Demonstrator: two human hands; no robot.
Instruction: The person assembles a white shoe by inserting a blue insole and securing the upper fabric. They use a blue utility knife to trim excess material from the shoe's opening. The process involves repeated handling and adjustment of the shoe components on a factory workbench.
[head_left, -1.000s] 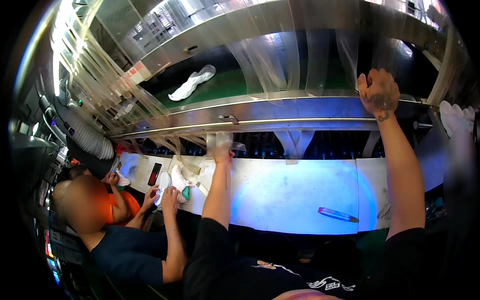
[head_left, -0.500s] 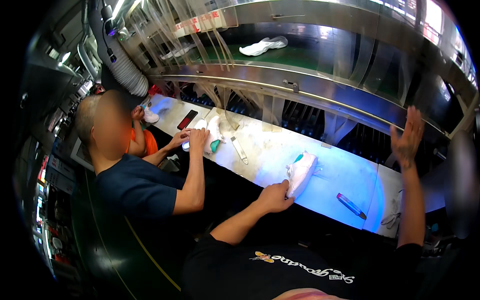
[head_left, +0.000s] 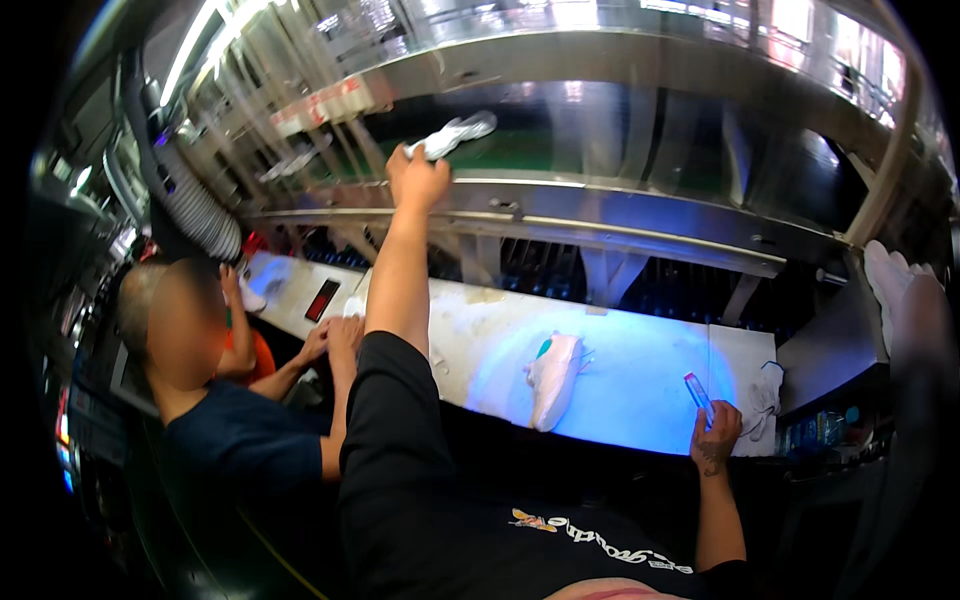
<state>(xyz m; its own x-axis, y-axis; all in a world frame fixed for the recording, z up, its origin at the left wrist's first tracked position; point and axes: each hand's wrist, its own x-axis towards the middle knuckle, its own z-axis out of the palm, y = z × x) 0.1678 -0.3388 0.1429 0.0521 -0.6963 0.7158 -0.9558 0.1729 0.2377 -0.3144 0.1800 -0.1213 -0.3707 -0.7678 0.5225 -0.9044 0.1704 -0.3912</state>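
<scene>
My left hand [head_left: 417,178] is stretched up to the green conveyor belt [head_left: 560,150], fingers against the near end of a white shoe [head_left: 455,133] lying there; whether they grip it is unclear. My right hand [head_left: 714,438] rests at the bench's front edge, closed on a slim pen-shaped tool [head_left: 697,390]. Another white shoe [head_left: 553,376] with a green heel spot lies on the white bench [head_left: 640,390], between my arms in bluish light.
A co-worker in a dark blue shirt [head_left: 235,440] sits at my left, hands [head_left: 335,335] on the bench beside a dark flat device [head_left: 322,298]. Behind is a person in orange [head_left: 262,352]. A ribbed duct [head_left: 195,205] hangs left; a white cloth [head_left: 768,392] lies right.
My left hand let go of the white shoe on the bench and rose to the shoe on the conveyor. My right hand came down from the air and took hold of the pen-shaped tool.
</scene>
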